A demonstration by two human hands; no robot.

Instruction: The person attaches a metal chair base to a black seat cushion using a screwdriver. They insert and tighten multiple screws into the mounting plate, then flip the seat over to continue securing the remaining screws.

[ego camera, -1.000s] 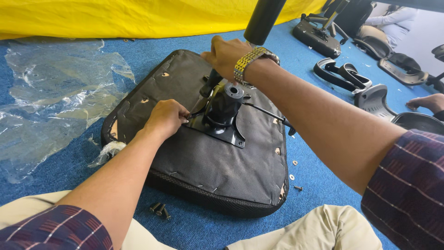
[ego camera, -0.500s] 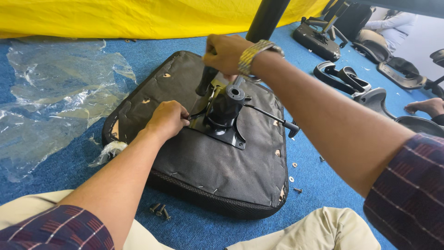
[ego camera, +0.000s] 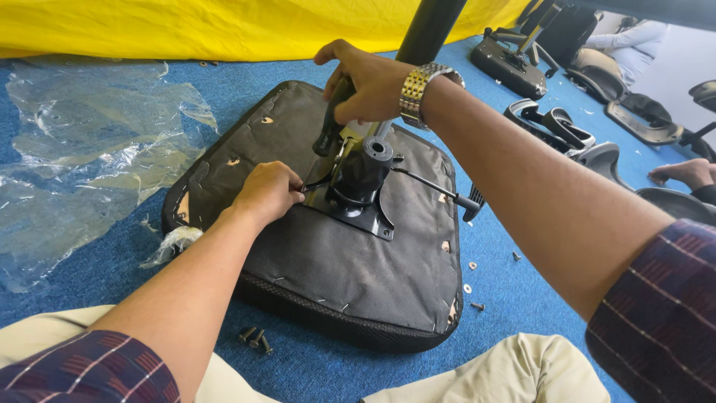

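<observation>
- The blue carpet floor point(ego camera: 89, 261) carries everything; crumpled clear plastic sheet point(ego camera: 82, 157) lies toward its left side, below a yellow cloth point(ego camera: 224, 26) along the far edge.
- The chair seat point(ego camera: 328, 246) lies upside down in the middle of the floor, between the person's knees. It looks broad and fairly heavy, its fabric underside soft over a stiff board; I judge it best taken by its rigid rim, not the stapled cloth.
- The black metal mechanism plate point(ego camera: 358, 194) sits at the seat's centre, stiff and heavy, with a thin lever rod point(ego camera: 436, 186) running out toward the seat's right edge. The plate's flat flanges seem the safest hold; the rod would likely bend or pivot.
- The right hand point(ego camera: 369, 82) is clenched around a black tool handle point(ego camera: 328, 127) at the plate's far side; the grip looks rubbery and unlikely to slip.
- The left hand point(ego camera: 268, 190) is closed, pressing on the plate's left edge and pinching something small that I cannot make out.
- Loose screws point(ego camera: 256, 339) lie on the floor just beside the seat's near edge, small and easily scattered.
</observation>
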